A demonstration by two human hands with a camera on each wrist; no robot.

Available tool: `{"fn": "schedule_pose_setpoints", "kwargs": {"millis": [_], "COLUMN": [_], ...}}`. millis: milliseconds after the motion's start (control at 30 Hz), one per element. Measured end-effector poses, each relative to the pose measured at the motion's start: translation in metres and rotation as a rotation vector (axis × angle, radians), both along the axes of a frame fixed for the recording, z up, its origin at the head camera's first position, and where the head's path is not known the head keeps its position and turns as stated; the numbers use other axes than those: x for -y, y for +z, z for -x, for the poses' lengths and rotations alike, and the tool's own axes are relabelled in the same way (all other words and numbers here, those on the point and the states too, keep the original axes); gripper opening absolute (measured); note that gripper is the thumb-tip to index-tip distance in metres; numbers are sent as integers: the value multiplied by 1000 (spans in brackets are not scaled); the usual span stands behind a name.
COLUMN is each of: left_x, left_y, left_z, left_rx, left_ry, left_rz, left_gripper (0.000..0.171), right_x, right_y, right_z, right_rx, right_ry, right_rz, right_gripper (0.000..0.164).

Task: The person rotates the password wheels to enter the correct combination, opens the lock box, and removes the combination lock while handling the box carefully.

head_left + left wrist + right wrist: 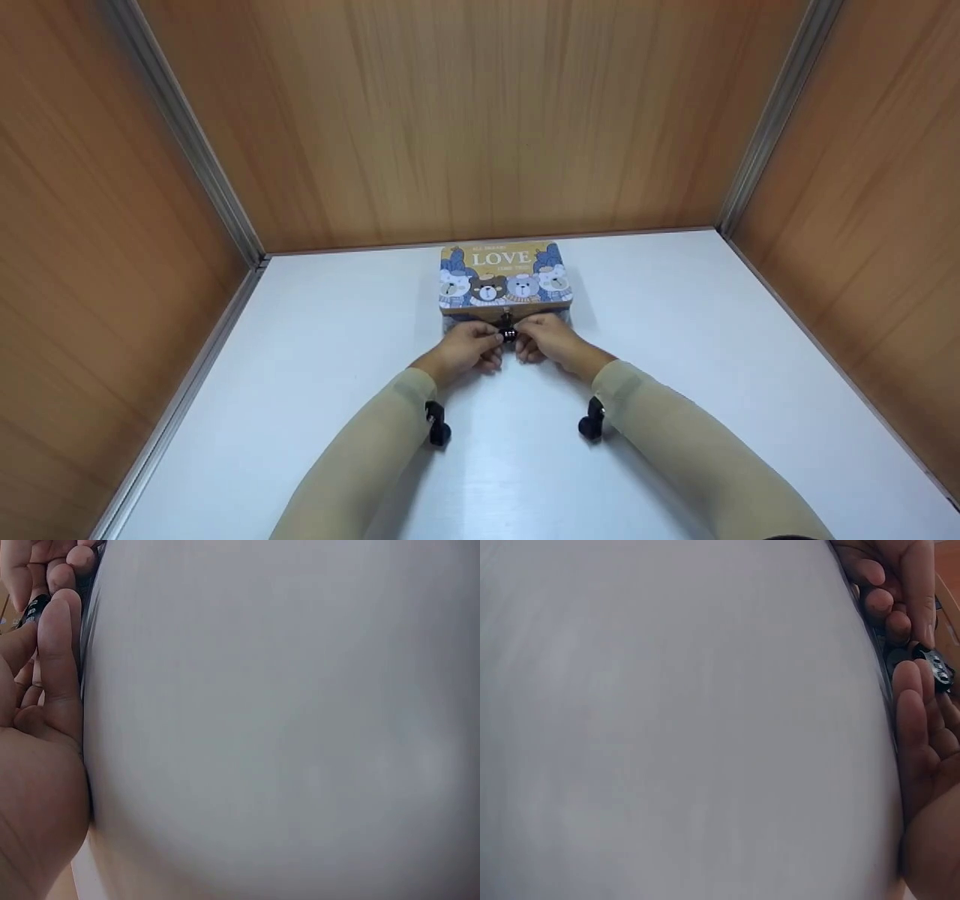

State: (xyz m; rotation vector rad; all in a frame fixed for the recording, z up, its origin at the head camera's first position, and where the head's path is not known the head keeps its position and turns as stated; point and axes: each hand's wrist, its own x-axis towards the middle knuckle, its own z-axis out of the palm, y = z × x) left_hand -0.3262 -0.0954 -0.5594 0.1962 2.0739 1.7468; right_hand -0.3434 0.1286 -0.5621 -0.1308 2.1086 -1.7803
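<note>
A small black combination padlock hangs from the front clasp of a lidded box printed with cartoon bears and the word LOVE. The lid is down. My left hand pinches the padlock from the left, thumb and fingertips at its side. From the other side my right hand holds it between thumb and fingers. Number dials on the padlock show in the right wrist view, too small to read. In the left wrist view, fingers cover most of the padlock.
The box stands on a white table near the back wooden panel. Wooden side panels with metal edge strips enclose the table left and right. Each sleeved forearm carries a small black wrist camera.
</note>
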Motion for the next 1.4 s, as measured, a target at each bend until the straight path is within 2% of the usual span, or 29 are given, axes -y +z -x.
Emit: {"fn": "schedule_pose_setpoints", "kwargs": {"millis": [133, 300, 600, 1033, 1400], "left_x": [0, 0, 2, 2, 1], "left_y": [-1, -3, -2, -1, -3], "left_z": [0, 1, 2, 2, 2], "left_rx": [3, -13, -12, 4, 19], "left_ry": [4, -5, -11, -10, 1], "left_rz": [4, -6, 18, 19, -35], "left_gripper": [20, 20, 21, 21, 17], "right_x": [0, 1, 3, 4, 1], "right_y": [0, -1, 1, 1, -1], "right_z": [0, -1, -3, -3, -2], "right_rx": [14, -12, -38, -69, -32], "right_ry": [-3, -10, -9, 19, 9], "right_rz": [10, -26, -45, -80, -33], "right_gripper": [30, 17, 10, 27, 39]}}
